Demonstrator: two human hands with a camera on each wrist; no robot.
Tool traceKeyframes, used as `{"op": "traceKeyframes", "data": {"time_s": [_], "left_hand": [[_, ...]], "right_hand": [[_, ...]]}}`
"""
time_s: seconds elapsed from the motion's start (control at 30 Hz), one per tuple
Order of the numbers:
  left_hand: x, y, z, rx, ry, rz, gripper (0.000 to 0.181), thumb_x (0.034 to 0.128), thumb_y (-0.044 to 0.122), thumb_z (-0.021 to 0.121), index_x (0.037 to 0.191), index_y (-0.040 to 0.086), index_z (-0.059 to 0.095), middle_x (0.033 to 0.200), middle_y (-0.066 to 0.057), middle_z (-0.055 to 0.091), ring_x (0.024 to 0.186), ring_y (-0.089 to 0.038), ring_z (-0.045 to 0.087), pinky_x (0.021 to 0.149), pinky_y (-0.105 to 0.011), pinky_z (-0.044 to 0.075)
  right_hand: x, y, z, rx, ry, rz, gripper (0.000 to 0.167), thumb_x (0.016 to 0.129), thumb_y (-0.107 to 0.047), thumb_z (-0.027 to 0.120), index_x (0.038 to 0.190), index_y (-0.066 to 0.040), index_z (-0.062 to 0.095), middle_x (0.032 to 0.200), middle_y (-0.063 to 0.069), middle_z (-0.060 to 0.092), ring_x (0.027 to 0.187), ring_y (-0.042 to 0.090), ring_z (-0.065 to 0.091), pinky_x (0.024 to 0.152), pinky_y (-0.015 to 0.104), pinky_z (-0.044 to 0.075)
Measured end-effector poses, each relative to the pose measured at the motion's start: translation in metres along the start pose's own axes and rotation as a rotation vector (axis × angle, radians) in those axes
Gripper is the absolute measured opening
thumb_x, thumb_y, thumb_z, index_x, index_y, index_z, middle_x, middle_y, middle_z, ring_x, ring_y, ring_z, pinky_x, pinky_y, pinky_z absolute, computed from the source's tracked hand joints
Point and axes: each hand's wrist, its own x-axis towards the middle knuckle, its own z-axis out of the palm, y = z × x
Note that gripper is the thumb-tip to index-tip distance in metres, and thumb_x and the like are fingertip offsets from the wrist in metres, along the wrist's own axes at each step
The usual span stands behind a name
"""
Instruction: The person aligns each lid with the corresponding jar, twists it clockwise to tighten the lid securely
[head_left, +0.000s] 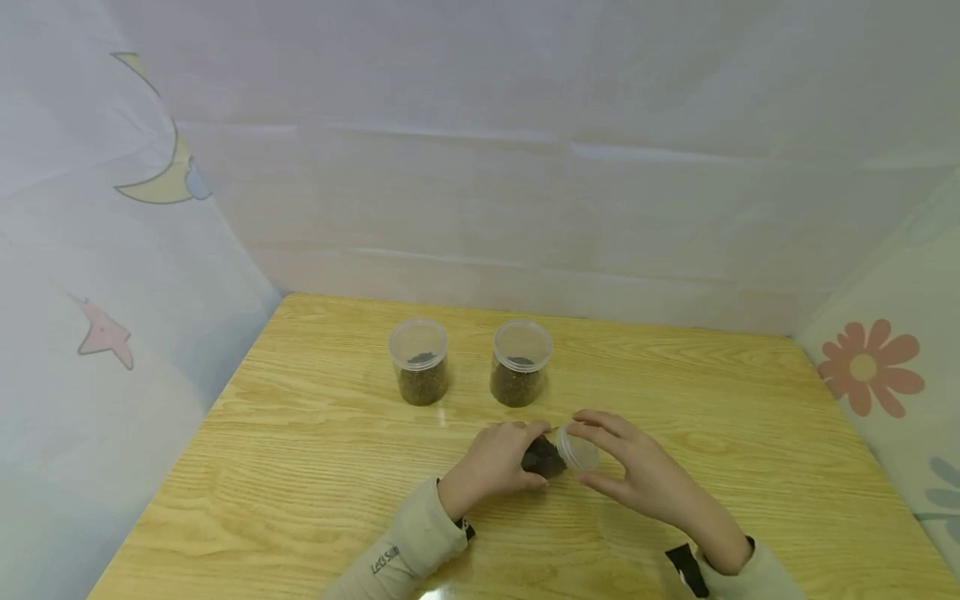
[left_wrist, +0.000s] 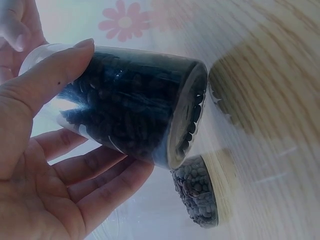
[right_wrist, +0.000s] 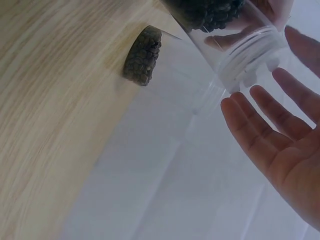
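Note:
My left hand [head_left: 491, 464] grips a clear jar [left_wrist: 125, 100] partly filled with dark beans, thumb on one side and fingers on the other. Held above the table, the jar is tilted, its lid end [head_left: 582, 450] toward my right hand [head_left: 647, 471]. The right hand's fingers are spread and slightly bent around that lid end. In the right wrist view its fingertips [right_wrist: 230, 103] are right at the ridged lid rim [right_wrist: 255, 55]; whether they touch it I cannot tell.
Two similar clear jars, a left one [head_left: 423, 383] and a right one [head_left: 516, 385], stand upright behind my hands, each partly filled with dark beans. The wood-grain table [head_left: 300, 450] meets a pale cloth backdrop [head_left: 480, 208] behind and at both sides.

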Motion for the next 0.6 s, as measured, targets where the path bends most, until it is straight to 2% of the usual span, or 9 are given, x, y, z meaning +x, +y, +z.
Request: {"op": "traceKeyframes", "data": {"time_s": [0.13,0.33,0.6], "left_hand": [[0.0002,-0.0007,0.0009,-0.002,-0.002,-0.002,0.064,0.0712,0.038,0.077,0.125,0.014,0.052,0.104,0.001,0.063,0.087,-0.011,0.061,0.068,-0.024,0.050],[0.0004,-0.0010,0.0001,-0.019,-0.009,-0.003,0.063,0.0711,0.038,0.077,0.124,0.014,0.052,0.103,0.001,0.063,0.086,-0.012,0.061,0.067,-0.024,0.049],[0.0004,-0.0016,0.0013,-0.004,0.004,0.012,0.064,0.0706,0.039,0.077,0.124,0.014,0.052,0.104,0.000,0.063,0.088,-0.012,0.060,0.069,-0.025,0.050]], "right_hand": [[0.0003,0.0023,0.0016,-0.002,0.013,-0.033,0.060,0.066,-0.006,0.080,0.121,-0.007,0.056,0.121,0.011,0.054,0.105,0.029,0.054,0.075,0.041,0.051],[0.0013,0.0032,0.0022,-0.012,0.018,-0.027,0.056,0.067,-0.008,0.079,0.118,-0.007,0.057,0.117,0.010,0.056,0.102,0.027,0.056,0.075,0.040,0.051],[0.0054,-0.0001,0.0033,-0.029,0.005,0.070,0.047,0.072,-0.018,0.077,0.113,-0.005,0.060,0.110,0.012,0.060,0.093,0.027,0.060,0.070,0.037,0.053]]}}
